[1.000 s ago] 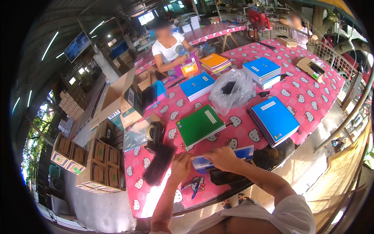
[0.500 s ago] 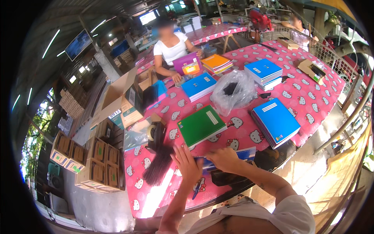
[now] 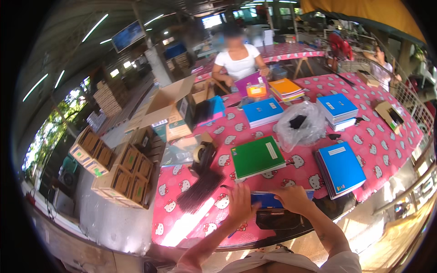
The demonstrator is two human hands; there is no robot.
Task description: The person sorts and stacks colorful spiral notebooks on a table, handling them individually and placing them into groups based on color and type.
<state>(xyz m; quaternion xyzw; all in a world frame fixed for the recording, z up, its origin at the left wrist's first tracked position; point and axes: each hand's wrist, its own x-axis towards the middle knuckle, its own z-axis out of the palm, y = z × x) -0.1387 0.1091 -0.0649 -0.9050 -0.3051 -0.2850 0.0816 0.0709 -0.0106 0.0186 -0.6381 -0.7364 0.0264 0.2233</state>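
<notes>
A blue notebook (image 3: 265, 200) lies close to the table's near edge, seen at a low slant so that only a narrow strip shows. My right hand (image 3: 292, 199) is closed over its upper edge, fingers bent round it. At the notebook's left end, my left hand (image 3: 241, 202) rests with fingers stretched out and side by side, touching it but not gripping. Just beyond both hands lies a green notebook (image 3: 257, 157). To the right is a stack of blue spiral notebooks (image 3: 341, 168). A pen (image 3: 231, 234) is partly hidden by my left forearm.
Left of my hands are a bundle of thin dark strips (image 3: 198, 191) and a black tape dispenser (image 3: 202, 157). A clear plastic bag (image 3: 300, 125) sits beyond, near more blue notebooks (image 3: 337, 109). Across the table a co-worker (image 3: 239, 63) holds a purple notebook (image 3: 248, 84).
My view has swung so that the scene sits farther right and lower. Both hands stay at the blue notebook; my left fingers have drawn closer together.
</notes>
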